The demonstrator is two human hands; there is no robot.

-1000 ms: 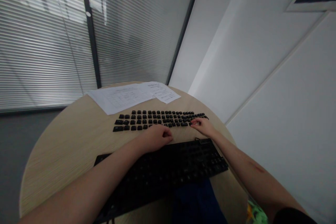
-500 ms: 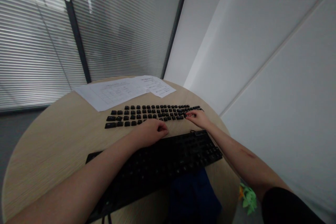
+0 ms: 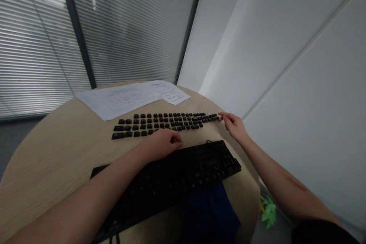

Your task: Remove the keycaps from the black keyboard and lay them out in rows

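Note:
Black keycaps lie loose in several long rows on the wooden table. Behind me the rows, nearer to me, is a black keyboard with many of its upper keys off. My left hand rests between the rows and the keyboard's far edge. Its fingers are curled together, and whatever they hold is hidden. At the right end of the rows is my right hand, thumb and forefinger closing around the outermost small keycap. My left forearm covers part of the keyboard.
Printed paper sheets lie at the table's far side. A dark blue cloth is under the keyboard's near edge. The round table meets a white wall on the right; blinds stand behind. A green plant is low at right.
My right hand has moved right, from above the rows to their outer end, uncovering keycaps there. My left hand stays nearly in place. The view has shifted slightly.

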